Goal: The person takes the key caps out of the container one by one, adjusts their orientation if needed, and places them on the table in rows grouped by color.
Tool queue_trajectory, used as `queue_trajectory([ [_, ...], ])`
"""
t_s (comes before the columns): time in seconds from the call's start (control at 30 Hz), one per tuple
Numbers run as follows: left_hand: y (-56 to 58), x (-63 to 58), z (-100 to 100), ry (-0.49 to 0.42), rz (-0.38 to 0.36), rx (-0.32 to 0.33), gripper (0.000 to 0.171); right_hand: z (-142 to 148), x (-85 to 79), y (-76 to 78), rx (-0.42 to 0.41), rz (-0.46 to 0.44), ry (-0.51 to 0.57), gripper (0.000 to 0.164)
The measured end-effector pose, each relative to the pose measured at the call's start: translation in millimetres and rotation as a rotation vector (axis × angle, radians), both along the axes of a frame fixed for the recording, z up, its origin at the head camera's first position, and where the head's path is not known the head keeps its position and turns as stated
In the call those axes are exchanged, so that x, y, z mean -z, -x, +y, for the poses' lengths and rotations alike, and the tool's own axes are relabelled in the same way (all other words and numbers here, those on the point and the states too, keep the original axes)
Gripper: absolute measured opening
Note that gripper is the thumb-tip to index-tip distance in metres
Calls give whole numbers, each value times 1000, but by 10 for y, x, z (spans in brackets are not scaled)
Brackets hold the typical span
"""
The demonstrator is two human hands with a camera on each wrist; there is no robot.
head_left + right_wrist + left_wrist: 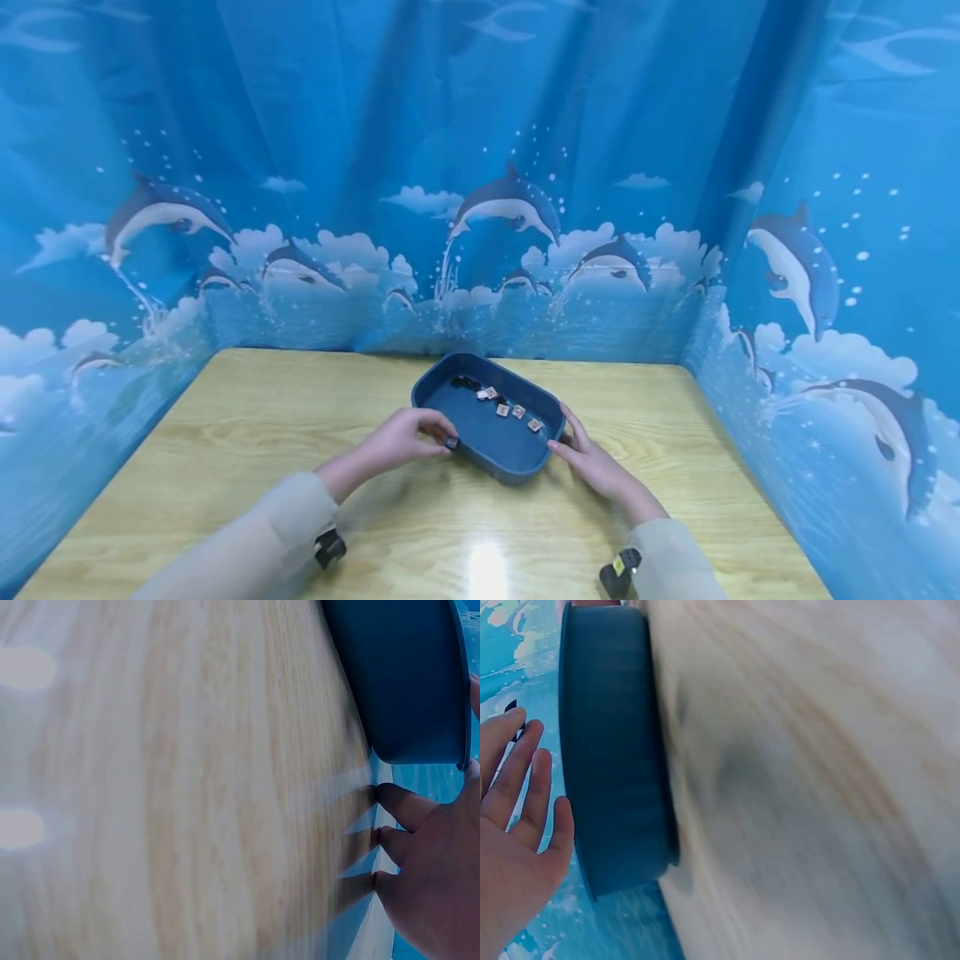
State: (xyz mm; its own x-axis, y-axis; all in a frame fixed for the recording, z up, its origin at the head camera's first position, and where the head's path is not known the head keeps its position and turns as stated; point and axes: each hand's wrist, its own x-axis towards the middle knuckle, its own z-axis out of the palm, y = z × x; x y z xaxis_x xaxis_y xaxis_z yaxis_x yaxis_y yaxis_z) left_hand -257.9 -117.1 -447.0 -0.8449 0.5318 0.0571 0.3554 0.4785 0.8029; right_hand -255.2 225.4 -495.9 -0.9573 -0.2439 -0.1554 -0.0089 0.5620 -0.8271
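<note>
A dark blue tub point(504, 450) with rounded corners stands on the table, turned at an angle. Inside lie several small square pieces, pale ones point(518, 412) with brownish marks and black ones point(465, 382) near the far left end. My left hand point(408, 437) pinches a small black piece point(452, 442) between thumb and index finger, just outside the near left rim; its other fingers spread loosely in the left wrist view. At the tub's right end, my right hand point(596, 467) holds the rim, while the lower fingers point(395, 844) reach down to the tabletop.
The wood-grain table point(300, 392) carries the tub toward its far side. Blue curtains point(480, 317) printed with dolphins hang around the back and both sides. A bright light reflection point(487, 571) shows on the near tabletop.
</note>
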Motion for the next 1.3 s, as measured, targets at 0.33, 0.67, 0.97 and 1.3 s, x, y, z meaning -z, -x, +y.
queue_trajectory([
  [0.33, -78, 180, -121, 13, 0, -111, 18, 2, -42, 11, -5, -1, -6, 77],
  [0.67, -94, 413, -193, 28, 7, -143, 19, 30, -23, 20, 1, 4, -12, 78],
  [0.97, -83, 476, -173, 85, -69, -206, 19, 26, 11, 14, 7, 0, 32, 78],
  [1.3, -85, 521, -172, 154, -71, -231, 19, 12, 17, 12, 1, -18, 39, 79],
])
